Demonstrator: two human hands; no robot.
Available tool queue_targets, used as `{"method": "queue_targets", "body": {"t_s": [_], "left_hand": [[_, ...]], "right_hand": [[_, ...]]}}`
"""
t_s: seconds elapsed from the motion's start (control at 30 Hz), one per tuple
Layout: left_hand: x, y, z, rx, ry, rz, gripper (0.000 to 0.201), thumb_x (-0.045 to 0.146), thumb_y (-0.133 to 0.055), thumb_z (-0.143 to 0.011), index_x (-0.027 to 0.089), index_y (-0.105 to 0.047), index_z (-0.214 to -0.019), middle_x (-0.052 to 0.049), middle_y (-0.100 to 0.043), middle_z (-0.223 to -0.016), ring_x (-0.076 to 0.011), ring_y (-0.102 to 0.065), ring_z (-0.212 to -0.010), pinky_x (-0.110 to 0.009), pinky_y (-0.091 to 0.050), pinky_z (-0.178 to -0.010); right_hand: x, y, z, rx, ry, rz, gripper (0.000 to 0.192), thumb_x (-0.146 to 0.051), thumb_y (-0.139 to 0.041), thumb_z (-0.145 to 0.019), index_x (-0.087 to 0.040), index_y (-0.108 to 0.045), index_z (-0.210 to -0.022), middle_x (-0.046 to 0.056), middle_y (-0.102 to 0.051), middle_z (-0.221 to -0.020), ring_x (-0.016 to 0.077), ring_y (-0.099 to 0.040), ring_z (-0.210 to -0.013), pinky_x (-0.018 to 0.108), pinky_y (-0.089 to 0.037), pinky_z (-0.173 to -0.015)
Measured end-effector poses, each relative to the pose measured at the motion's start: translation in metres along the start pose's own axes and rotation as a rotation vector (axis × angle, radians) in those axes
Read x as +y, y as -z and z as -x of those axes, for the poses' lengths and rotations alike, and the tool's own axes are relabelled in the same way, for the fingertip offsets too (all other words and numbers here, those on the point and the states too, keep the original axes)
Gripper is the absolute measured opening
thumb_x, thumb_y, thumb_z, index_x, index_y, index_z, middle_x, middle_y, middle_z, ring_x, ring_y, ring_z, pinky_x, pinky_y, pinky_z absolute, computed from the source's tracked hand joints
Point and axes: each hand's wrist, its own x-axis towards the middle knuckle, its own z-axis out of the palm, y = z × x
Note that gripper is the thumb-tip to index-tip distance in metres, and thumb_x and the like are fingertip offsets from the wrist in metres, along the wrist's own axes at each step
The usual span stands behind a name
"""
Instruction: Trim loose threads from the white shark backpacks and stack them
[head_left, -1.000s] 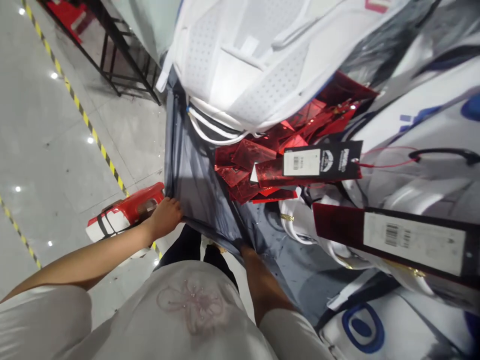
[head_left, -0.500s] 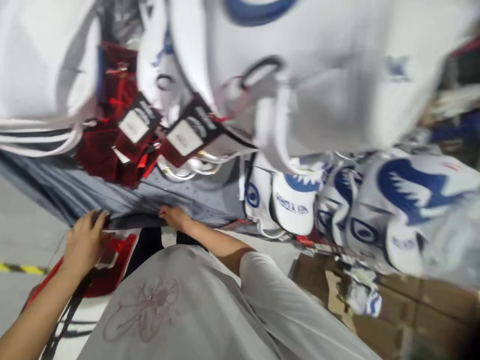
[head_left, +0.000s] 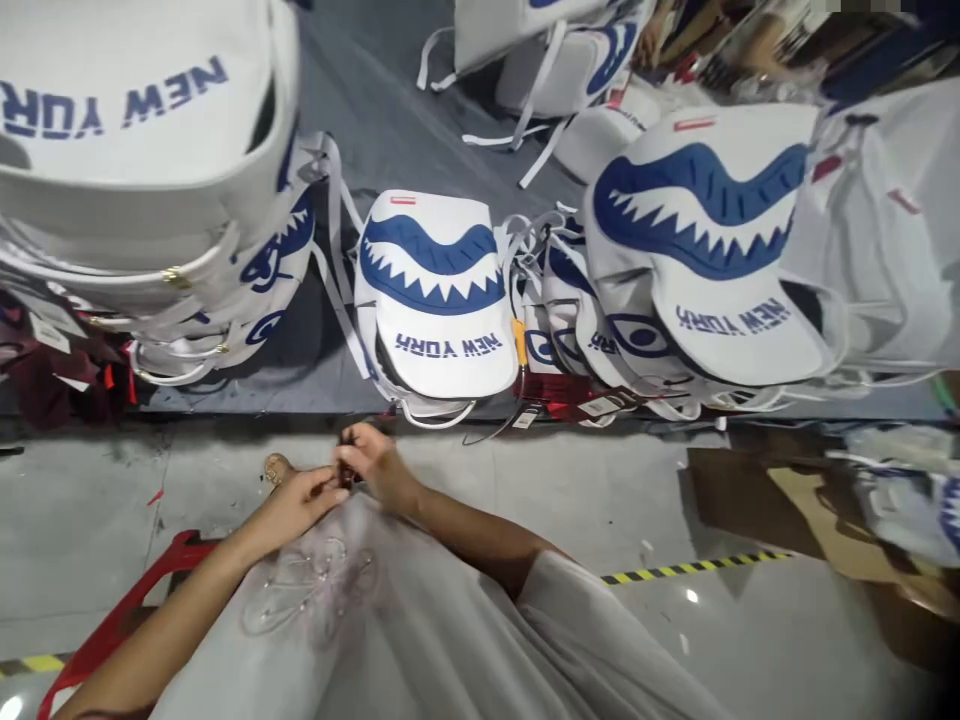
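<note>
Left hand and right hand meet fingertip to fingertip in front of the torso, pinching something small and dark between them; can't tell what it is. Just beyond the hands: edge of the grey table. On it, right past the right hand, a white backpack with blue shark mouth. Red stool under the left forearm.

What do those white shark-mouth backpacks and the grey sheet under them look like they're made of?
The shark-mouth backpacks look like smooth white faux leather or coated fabric: a soft sheen, with crisp blue printing. The grey sheet looks like thin matte woven cloth, though it is hard to be sure.
</note>
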Motion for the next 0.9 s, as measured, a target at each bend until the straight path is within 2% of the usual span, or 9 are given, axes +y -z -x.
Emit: {"method": "queue_targets", "body": {"t_s": [0.07,0.17,0.23,0.3,0.4,0.47,0.63,0.73,0.9], "left_hand": [[0.029,-0.021,-0.029,-0.072,-0.066,-0.161,0.036,0.047,-0.057,-0.089,0.021,-0.072,-0.108,-0.006,-0.074,-0.105,-0.0218,-0.067,-0.090,-0.030,-0.053,-0.081],[0.066,-0.049,-0.075,0.009,-0.108,-0.395,0.039,0.033,-0.051,-0.095,0.021,-0.064,-0.130,-0.009,-0.071,-0.119,-0.0226,-0.067,-0.100,-0.032,-0.051,-0.088],[0.088,-0.064,-0.101,0.124,-0.149,-0.532,0.040,0.027,-0.049,-0.096,0.020,-0.061,-0.134,-0.010,-0.070,-0.118,-0.0249,-0.065,-0.106,-0.035,-0.050,-0.092],[0.107,-0.074,-0.118,0.251,-0.206,-0.595,0.040,0.022,-0.048,-0.096,0.018,-0.061,-0.134,-0.012,-0.067,-0.121,-0.0267,-0.062,-0.113,-0.038,-0.049,-0.097],[0.127,-0.078,-0.135,0.386,-0.251,-0.549,0.038,0.019,-0.045,-0.097,0.016,-0.064,-0.130,-0.011,-0.065,-0.127,-0.0259,-0.059,-0.119,-0.038,-0.047,-0.103],[0.135,-0.076,-0.148,0.385,-0.226,-0.481,0.037,0.018,-0.045,-0.097,0.016,-0.066,-0.127,-0.009,-0.065,-0.127,-0.0245,-0.060,-0.118,-0.036,-0.048,-0.103],[0.143,-0.073,-0.199,0.112,-0.078,-0.263,0.037,0.017,-0.054,-0.094,0.017,-0.067,-0.127,-0.009,-0.067,-0.129,-0.0224,-0.062,-0.120,-0.030,-0.045,-0.105],[0.143,-0.076,-0.230,-0.050,-0.087,-0.099,0.038,0.015,-0.055,-0.091,0.017,-0.068,-0.126,-0.008,-0.070,-0.124,-0.0188,-0.066,-0.113,-0.026,-0.047,-0.101],[0.145,-0.084,-0.264,-0.258,-0.141,0.028,0.046,0.011,-0.046,-0.089,0.016,-0.066,-0.129,-0.008,-0.071,-0.123,-0.0122,-0.067,-0.080,-0.023,-0.051,-0.080]], "right_hand": [[0.012,0.066,0.019,0.132,0.006,0.450,0.012,-0.021,-0.049,-0.091,-0.020,-0.055,-0.101,0.004,-0.066,-0.093,0.0190,-0.064,-0.084,0.027,-0.049,-0.074],[0.019,0.150,0.039,0.094,-0.074,1.098,0.024,-0.014,-0.047,-0.092,-0.017,-0.060,-0.113,0.012,-0.068,-0.109,0.0251,-0.064,-0.099,0.031,-0.046,-0.082],[0.012,0.188,0.044,0.071,-0.044,1.310,0.033,-0.015,-0.043,-0.096,-0.016,-0.058,-0.125,0.014,-0.068,-0.114,0.0257,-0.064,-0.101,0.030,-0.045,-0.079],[-0.006,0.215,0.043,0.114,0.069,1.422,0.038,-0.018,-0.038,-0.100,-0.017,-0.054,-0.136,0.014,-0.068,-0.115,0.0254,-0.065,-0.101,0.030,-0.044,-0.077],[-0.049,0.244,0.031,0.231,0.214,1.502,0.042,-0.024,-0.034,-0.104,-0.020,-0.050,-0.143,0.013,-0.070,-0.114,0.0266,-0.065,-0.101,0.031,-0.044,-0.076],[-0.080,0.263,0.016,0.273,0.268,1.491,0.043,-0.028,-0.038,-0.104,-0.021,-0.049,-0.145,0.012,-0.071,-0.114,0.0272,-0.066,-0.102,0.032,-0.045,-0.079],[-0.136,0.296,-0.025,0.160,0.306,1.421,0.040,-0.025,-0.051,-0.098,-0.022,-0.060,-0.137,0.006,-0.072,-0.117,0.0254,-0.066,-0.108,0.033,-0.047,-0.090],[-0.146,0.300,-0.039,0.075,0.282,1.417,0.037,-0.021,-0.052,-0.095,-0.021,-0.068,-0.129,0.006,-0.073,-0.116,0.0245,-0.066,-0.107,0.033,-0.047,-0.091],[-0.145,0.297,-0.046,0.028,0.200,1.370,0.036,-0.021,-0.051,-0.096,-0.021,-0.068,-0.128,0.005,-0.074,-0.113,0.0233,-0.067,-0.103,0.032,-0.048,-0.089]]}}
